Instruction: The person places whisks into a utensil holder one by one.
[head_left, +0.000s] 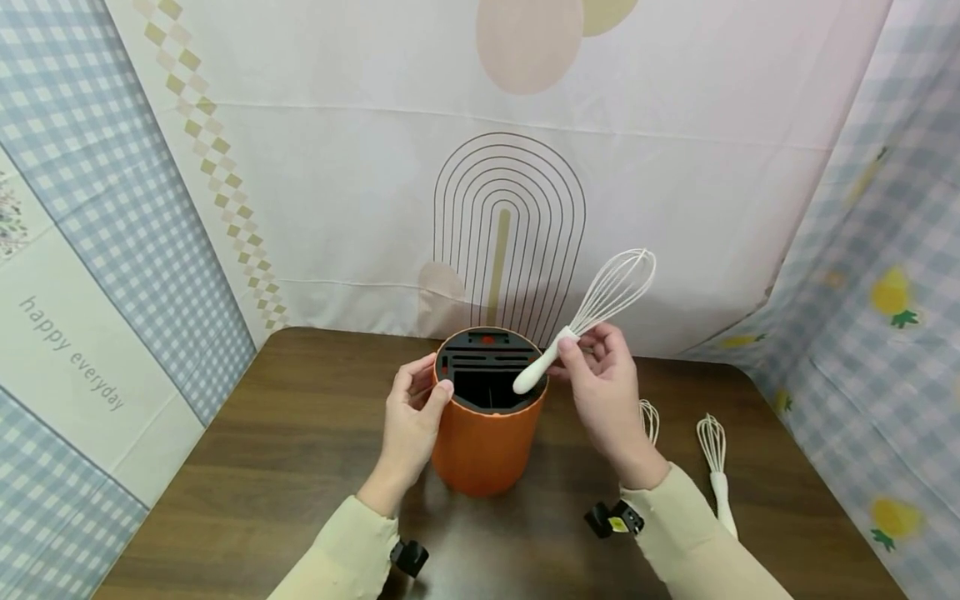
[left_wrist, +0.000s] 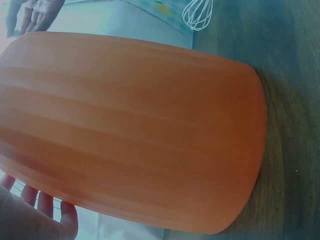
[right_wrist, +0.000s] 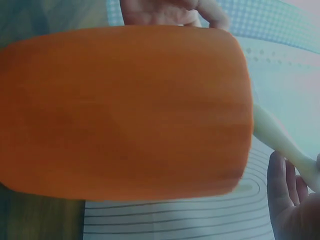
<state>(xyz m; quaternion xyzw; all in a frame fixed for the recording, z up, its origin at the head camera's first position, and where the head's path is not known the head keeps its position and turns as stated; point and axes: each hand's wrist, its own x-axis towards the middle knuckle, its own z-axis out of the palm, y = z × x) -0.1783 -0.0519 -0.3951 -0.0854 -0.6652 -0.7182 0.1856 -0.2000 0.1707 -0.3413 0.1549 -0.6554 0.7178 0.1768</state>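
An orange utensil holder with a black slotted insert in its top stands upright on the table. My left hand grips its left side near the rim, the thumb over the edge. Between thumb and fingers, my right hand pinches a white whisk where the handle meets the wires. The whisk slants, wires up and to the right, its handle end above the right part of the holder's large opening. In the right wrist view the whisk handle shows beyond the holder's rim, partly hidden by it.
A second white whisk lies on the wooden table to the right. Another whisk is mostly hidden behind my right wrist. Printed cloths hang behind the table and along both sides.
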